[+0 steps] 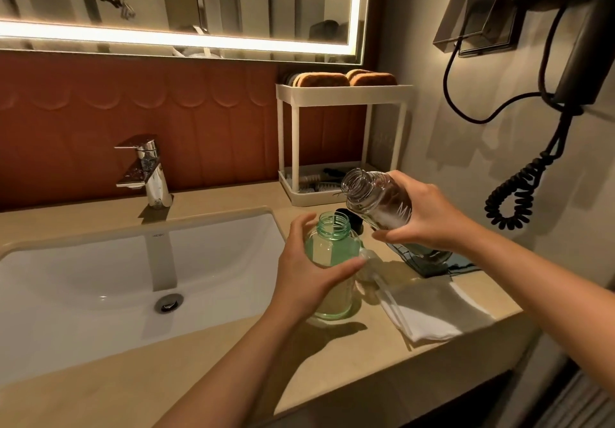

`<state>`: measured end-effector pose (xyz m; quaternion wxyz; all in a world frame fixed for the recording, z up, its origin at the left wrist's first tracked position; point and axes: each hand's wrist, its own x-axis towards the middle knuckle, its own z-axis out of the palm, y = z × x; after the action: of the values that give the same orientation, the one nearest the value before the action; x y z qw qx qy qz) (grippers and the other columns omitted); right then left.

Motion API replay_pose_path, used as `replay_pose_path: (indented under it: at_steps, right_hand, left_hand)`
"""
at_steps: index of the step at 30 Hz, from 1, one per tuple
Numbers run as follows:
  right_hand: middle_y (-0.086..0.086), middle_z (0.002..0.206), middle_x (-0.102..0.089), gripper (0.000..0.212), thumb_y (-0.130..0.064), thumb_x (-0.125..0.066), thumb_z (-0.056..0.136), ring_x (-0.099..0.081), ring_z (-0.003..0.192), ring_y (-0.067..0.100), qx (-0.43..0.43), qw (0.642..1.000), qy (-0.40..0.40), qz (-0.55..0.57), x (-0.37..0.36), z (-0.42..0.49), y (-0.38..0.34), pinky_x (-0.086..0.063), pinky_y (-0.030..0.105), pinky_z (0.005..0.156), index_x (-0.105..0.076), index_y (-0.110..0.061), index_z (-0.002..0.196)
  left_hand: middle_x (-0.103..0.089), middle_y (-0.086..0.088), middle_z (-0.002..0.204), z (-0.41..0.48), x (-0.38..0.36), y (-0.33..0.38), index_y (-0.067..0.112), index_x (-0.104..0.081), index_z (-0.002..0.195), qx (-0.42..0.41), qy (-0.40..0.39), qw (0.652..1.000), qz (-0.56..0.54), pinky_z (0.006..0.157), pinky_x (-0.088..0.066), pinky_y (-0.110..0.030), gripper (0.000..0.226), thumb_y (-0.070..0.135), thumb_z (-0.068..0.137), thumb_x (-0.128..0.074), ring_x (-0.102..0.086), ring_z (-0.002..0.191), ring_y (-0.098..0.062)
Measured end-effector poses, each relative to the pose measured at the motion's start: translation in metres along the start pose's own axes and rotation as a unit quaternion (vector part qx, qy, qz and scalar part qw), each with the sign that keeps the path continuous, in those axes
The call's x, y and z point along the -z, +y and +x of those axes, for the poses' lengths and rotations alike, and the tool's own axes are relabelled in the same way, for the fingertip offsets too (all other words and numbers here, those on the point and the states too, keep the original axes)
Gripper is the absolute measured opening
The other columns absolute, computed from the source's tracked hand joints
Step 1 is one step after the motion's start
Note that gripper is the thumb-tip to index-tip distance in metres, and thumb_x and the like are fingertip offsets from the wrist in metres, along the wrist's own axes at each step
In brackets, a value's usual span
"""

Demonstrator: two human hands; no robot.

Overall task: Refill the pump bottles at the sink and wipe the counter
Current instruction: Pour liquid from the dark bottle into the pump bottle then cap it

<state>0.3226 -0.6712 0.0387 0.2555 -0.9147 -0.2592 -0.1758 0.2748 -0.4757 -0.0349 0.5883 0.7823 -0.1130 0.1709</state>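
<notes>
A green-tinted clear bottle [332, 248] stands uncapped on the beige counter [206, 354], right of the sink [100, 281]. My left hand [306, 271] wraps around its left side. My right hand [429, 218] holds a clear glass bottle [372, 199] tilted, its open mouth up and to the left, above and right of the green bottle. A clear pump head with its tube [382, 281] lies on the counter beside a folded white cloth [436, 311]. A black cap [352, 219] sits behind the green bottle.
A chrome faucet [149, 171] stands behind the basin. A white two-tier rack [342, 141] with sponges and brushes stands at the back right. A dark patterned cloth [446, 266] lies under my right hand. A wall hair dryer with coiled cord [519, 191] hangs right.
</notes>
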Motion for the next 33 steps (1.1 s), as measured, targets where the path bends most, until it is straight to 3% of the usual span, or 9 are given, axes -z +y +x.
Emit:
replay_pose_path:
  at_steps: [3, 8, 14, 21, 28, 33]
  right_hand:
    - [-0.002, 0.101, -0.065, 0.075, -0.034, -0.086, 0.057, -0.061, 0.092, 0.015, 0.003, 1.000, -0.009, -0.030, 0.002, -0.003, 0.001, -0.050, 0.039, 0.084, -0.048, -0.025, 0.121]
    - [-0.003, 0.106, -0.062, 0.082, -0.036, -0.085, 0.058, -0.058, 0.094, 0.014, 0.006, 0.996, -0.032, -0.082, 0.005, -0.006, 0.000, -0.050, 0.033, 0.084, -0.044, -0.026, 0.128]
    - [-0.006, 0.109, -0.060, 0.082, -0.039, -0.083, 0.058, -0.056, 0.096, 0.012, 0.012, 0.993, -0.048, -0.111, 0.009, -0.009, -0.006, -0.052, 0.037, 0.083, -0.041, -0.032, 0.128]
    - [-0.006, 0.112, -0.058, 0.079, -0.037, -0.081, 0.062, -0.054, 0.099, 0.012, 0.025, 0.984, -0.059, -0.169, 0.017, -0.007, -0.018, -0.051, 0.038, 0.083, -0.040, -0.030, 0.129]
    - [-0.006, 0.118, -0.058, 0.081, -0.037, -0.081, 0.063, -0.055, 0.103, 0.014, 0.028, 0.976, -0.066, -0.205, 0.021, -0.004, -0.024, -0.050, 0.035, 0.085, -0.039, -0.028, 0.132]
    - [-0.005, 0.122, -0.057, 0.084, -0.037, -0.081, 0.064, -0.054, 0.107, 0.015, 0.030, 0.972, -0.071, -0.221, 0.023, -0.003, -0.026, -0.050, 0.035, 0.086, -0.037, -0.028, 0.135]
  left_hand:
    - [-0.057, 0.008, 0.120, 0.003, -0.003, 0.003, 0.030, -0.048, 0.121, -0.010, 0.014, 1.000, 0.005, 0.095, -0.047, -0.032, 0.081, 0.058, 0.052, -0.080, -0.053, 0.111, -0.011]
    - [-0.062, 0.011, 0.104, 0.004, -0.007, 0.000, 0.029, -0.053, 0.111, -0.012, 0.043, 0.999, 0.003, 0.089, -0.050, -0.036, 0.053, 0.035, 0.066, -0.082, -0.058, 0.100, -0.011]
    - [-0.064, 0.006, 0.105, 0.003, -0.012, -0.001, 0.024, -0.057, 0.112, -0.004, 0.068, 0.998, -0.004, 0.088, -0.051, -0.040, 0.060, 0.047, 0.060, -0.075, -0.059, 0.100, -0.014]
    - [-0.063, 0.007, 0.104, 0.001, -0.012, 0.001, 0.031, -0.054, 0.109, 0.004, 0.072, 0.997, -0.005, 0.089, -0.051, -0.042, 0.050, 0.036, 0.067, -0.080, -0.059, 0.099, -0.015]
    - [-0.063, 0.006, 0.109, 0.000, -0.013, 0.001, 0.031, -0.054, 0.113, 0.011, 0.075, 0.997, 0.000, 0.089, -0.051, -0.044, 0.069, 0.063, 0.053, -0.067, -0.059, 0.102, -0.017]
    - [-0.063, 0.003, 0.111, 0.000, -0.014, 0.001, 0.026, -0.053, 0.118, 0.017, 0.070, 0.997, 0.000, 0.088, -0.052, -0.044, 0.073, 0.060, 0.055, -0.070, -0.059, 0.103, -0.018]
